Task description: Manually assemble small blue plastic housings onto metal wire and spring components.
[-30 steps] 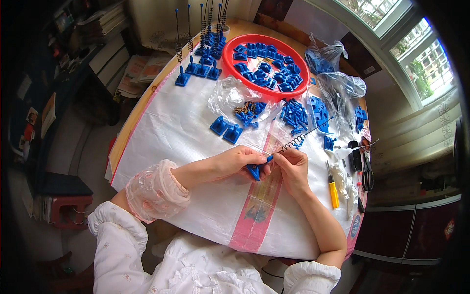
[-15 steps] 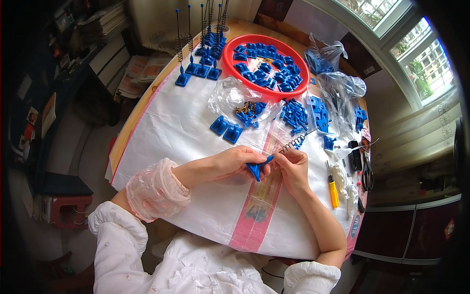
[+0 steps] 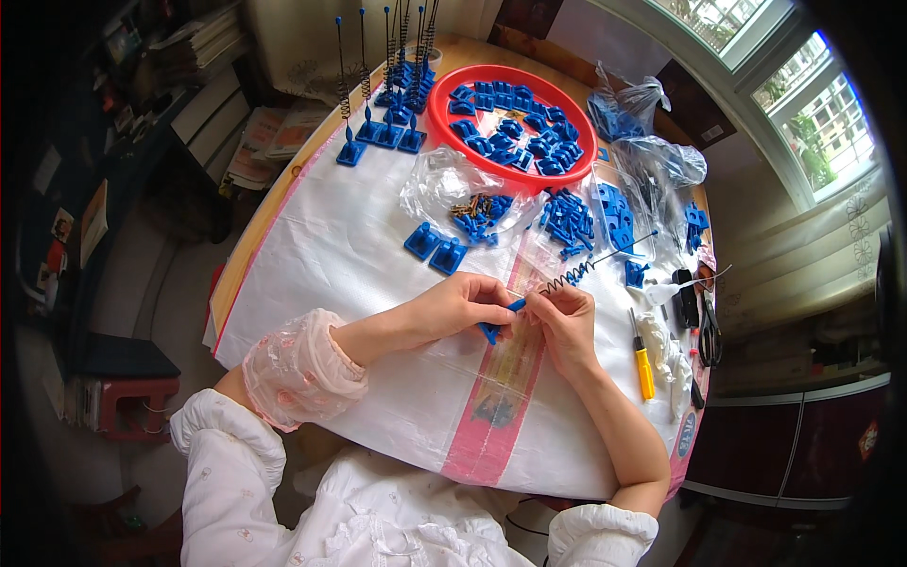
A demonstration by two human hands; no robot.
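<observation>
1. Your work surface is a table under a white sheet (image 3: 312,236), with a pink-edged band running down its middle toward you.
2. Toward the far edge sits a round red tray (image 3: 440,123), with many blue blocks lying inside it.
3. Left of that tray, a cluster of standing spring pieces (image 3: 389,135) rises upright on square blue bases.
4. In front of the tray, a crumpled clear bag (image 3: 444,180) lies beside a pile of small blue parts (image 3: 569,222).
5. Your left hand (image 3: 463,302) is closed around a blue piece, thumb on top; the fingers cover much of it.
6. Your right hand (image 3: 564,321) pinches narrowly at the lower end of a black spring rod, just beside the left fingertips.
7. That spring rod (image 3: 570,278) slants up and to the right, above the sheet; you cannot tell whether it is seated.
8. A yellow-handled screwdriver (image 3: 643,373) lies right of your right hand.
9. Two blue bases (image 3: 448,257) rest just beyond your left hand.
10. The held blue piece (image 3: 490,333) is tilted, its lower corner showing below your left fingers.
</observation>
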